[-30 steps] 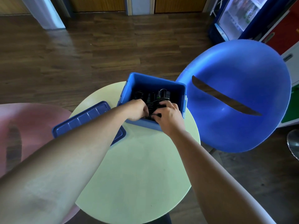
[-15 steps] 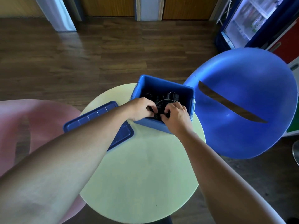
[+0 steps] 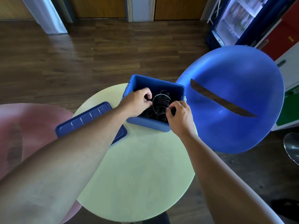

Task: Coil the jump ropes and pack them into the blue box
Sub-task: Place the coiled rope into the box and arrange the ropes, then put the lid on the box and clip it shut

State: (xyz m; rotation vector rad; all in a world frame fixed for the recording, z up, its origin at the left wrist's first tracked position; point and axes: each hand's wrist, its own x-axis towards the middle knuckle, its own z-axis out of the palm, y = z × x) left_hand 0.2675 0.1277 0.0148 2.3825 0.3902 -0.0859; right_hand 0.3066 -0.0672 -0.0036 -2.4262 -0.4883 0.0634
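The blue box stands at the far edge of a round pale green table. Dark jump ropes lie inside it. A coiled jump rope forms a round loop just above the box's opening. My left hand pinches the coil's left side. My right hand pinches its right side, over the box's near right corner. The rope handles are mostly hidden in the dark box.
The box's blue lid lies flat on the table's left, partly under my left forearm. A blue chair stands close on the right. A pink chair sits on the left. Wooden floor lies beyond.
My hands have moved apart and risen a little. The rope coil now shows as an open loop between them, where before my fingers pressed together low in the box.
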